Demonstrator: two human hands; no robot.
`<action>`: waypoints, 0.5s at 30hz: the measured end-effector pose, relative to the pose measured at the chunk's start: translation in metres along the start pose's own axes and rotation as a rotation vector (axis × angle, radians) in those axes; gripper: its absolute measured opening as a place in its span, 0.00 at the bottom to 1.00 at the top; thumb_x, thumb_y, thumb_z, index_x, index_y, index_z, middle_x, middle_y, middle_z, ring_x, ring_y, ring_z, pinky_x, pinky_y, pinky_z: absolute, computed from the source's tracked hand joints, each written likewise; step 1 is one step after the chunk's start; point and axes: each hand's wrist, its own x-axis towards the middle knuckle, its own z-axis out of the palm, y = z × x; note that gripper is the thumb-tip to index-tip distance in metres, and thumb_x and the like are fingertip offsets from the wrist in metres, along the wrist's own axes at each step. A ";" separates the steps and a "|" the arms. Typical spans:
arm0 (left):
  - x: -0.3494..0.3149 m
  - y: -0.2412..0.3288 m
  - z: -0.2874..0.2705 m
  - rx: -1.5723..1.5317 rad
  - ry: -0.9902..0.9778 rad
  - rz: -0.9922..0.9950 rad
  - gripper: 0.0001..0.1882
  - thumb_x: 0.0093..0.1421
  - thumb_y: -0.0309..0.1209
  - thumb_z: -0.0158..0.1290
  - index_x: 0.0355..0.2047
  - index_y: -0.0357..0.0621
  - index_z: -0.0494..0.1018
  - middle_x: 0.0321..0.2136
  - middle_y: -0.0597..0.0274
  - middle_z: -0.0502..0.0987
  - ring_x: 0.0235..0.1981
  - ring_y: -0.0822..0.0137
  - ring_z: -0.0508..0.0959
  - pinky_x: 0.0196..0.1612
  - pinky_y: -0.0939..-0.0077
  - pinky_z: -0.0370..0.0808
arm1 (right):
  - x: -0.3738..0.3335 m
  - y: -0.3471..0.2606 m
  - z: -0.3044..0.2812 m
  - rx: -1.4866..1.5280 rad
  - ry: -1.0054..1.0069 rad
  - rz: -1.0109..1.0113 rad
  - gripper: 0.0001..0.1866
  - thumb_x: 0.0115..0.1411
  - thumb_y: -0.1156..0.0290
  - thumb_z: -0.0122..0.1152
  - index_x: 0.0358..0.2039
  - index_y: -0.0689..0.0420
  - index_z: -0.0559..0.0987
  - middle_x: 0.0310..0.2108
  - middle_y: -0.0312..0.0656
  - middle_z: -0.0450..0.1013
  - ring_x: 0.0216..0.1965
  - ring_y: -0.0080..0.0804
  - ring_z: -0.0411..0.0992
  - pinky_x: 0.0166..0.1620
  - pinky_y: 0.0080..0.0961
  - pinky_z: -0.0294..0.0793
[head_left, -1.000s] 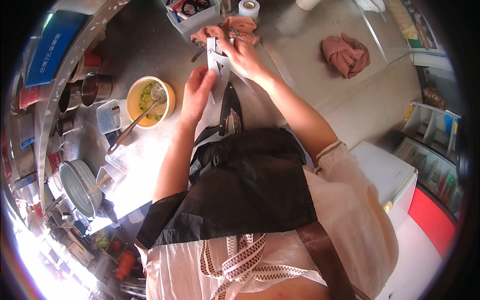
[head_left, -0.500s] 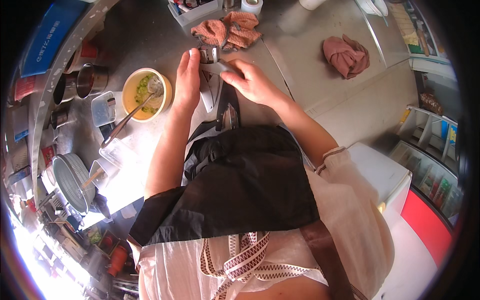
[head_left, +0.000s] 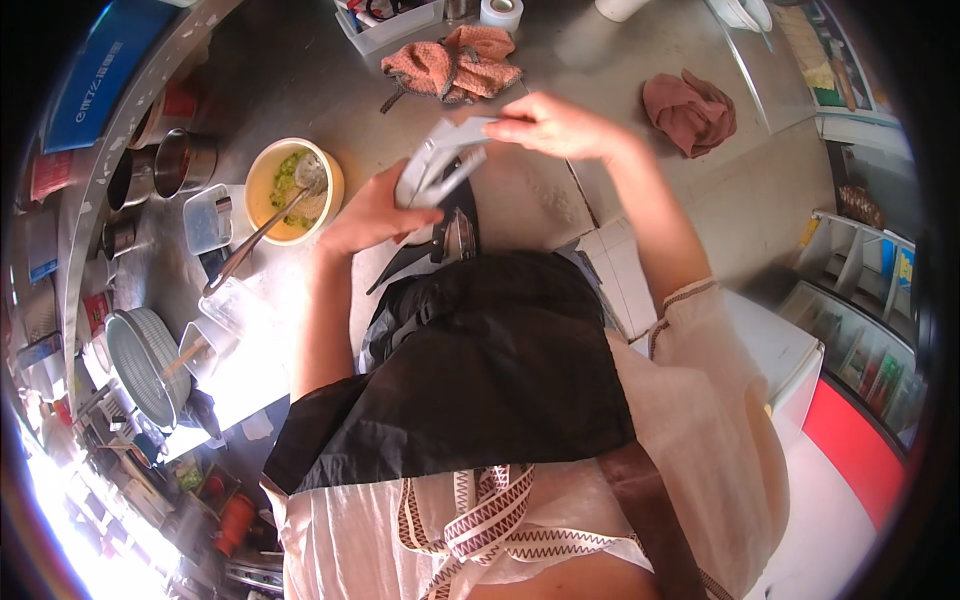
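Observation:
Both of my hands hold a grey stapler-like clamp tool (head_left: 440, 165) above the steel counter (head_left: 520, 60). My left hand (head_left: 375, 215) grips its lower end from below. My right hand (head_left: 555, 125) pinches its upper end from the right. A black pair of tongs or scissors (head_left: 445, 240) lies on a white sheet just under the tool. A yellow bowl (head_left: 293, 190) of green and white food with a long metal spoon (head_left: 255, 240) in it stands to the left of my left hand.
An orange cloth (head_left: 455, 62) lies beyond my hands, a dark red cloth (head_left: 690, 110) to the right. Metal cups (head_left: 180, 160), a small clear tub (head_left: 207, 218) and a round strainer (head_left: 145, 365) stand along the left. A roll of tape (head_left: 502, 12) sits at the far edge.
My hands have lifted the grey tool off the counter and brought it nearer to me. It is now tilted between both hands.

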 end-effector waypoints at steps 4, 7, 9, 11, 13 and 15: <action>-0.009 0.007 0.002 0.018 -0.126 -0.021 0.31 0.45 0.36 0.64 0.47 0.37 0.64 0.20 0.67 0.69 0.15 0.79 0.66 0.19 0.84 0.65 | 0.002 -0.002 -0.029 -0.232 -0.183 0.035 0.17 0.60 0.57 0.53 0.35 0.60 0.78 0.16 0.28 0.62 0.19 0.15 0.57 0.24 0.17 0.58; -0.003 -0.005 0.008 -0.202 -0.090 0.028 0.29 0.48 0.40 0.63 0.44 0.37 0.64 0.18 0.66 0.68 0.14 0.78 0.65 0.18 0.85 0.63 | 0.014 -0.005 -0.046 0.262 -0.102 0.039 0.24 0.61 0.53 0.50 0.51 0.56 0.69 0.22 0.37 0.71 0.19 0.13 0.62 0.20 0.11 0.59; -0.001 -0.007 0.016 -0.298 0.001 0.126 0.21 0.57 0.44 0.52 0.38 0.37 0.65 0.17 0.65 0.68 0.12 0.77 0.65 0.16 0.85 0.62 | 0.023 -0.006 -0.044 0.512 0.151 -0.004 0.31 0.62 0.48 0.43 0.55 0.60 0.62 0.31 0.44 0.73 0.22 0.14 0.67 0.21 0.07 0.64; 0.004 -0.004 0.026 -0.349 0.112 0.156 0.20 0.63 0.46 0.42 0.34 0.38 0.64 0.16 0.64 0.69 0.12 0.76 0.67 0.16 0.84 0.62 | 0.025 0.006 -0.033 0.640 0.363 -0.033 0.31 0.62 0.46 0.40 0.55 0.59 0.63 0.37 0.45 0.73 0.28 0.19 0.72 0.27 0.11 0.71; 0.013 0.002 0.037 -0.364 0.216 0.233 0.19 0.64 0.44 0.40 0.34 0.38 0.64 0.17 0.63 0.70 0.13 0.75 0.68 0.17 0.83 0.64 | 0.022 0.007 -0.003 0.489 0.359 -0.062 0.27 0.63 0.49 0.41 0.50 0.58 0.68 0.36 0.39 0.73 0.31 0.19 0.71 0.30 0.16 0.71; 0.023 0.007 0.044 -0.353 0.309 0.299 0.19 0.64 0.43 0.40 0.36 0.37 0.65 0.18 0.62 0.70 0.14 0.74 0.69 0.18 0.83 0.66 | 0.017 0.004 0.029 0.342 0.406 -0.119 0.21 0.64 0.54 0.43 0.43 0.59 0.72 0.31 0.35 0.72 0.29 0.17 0.68 0.31 0.16 0.68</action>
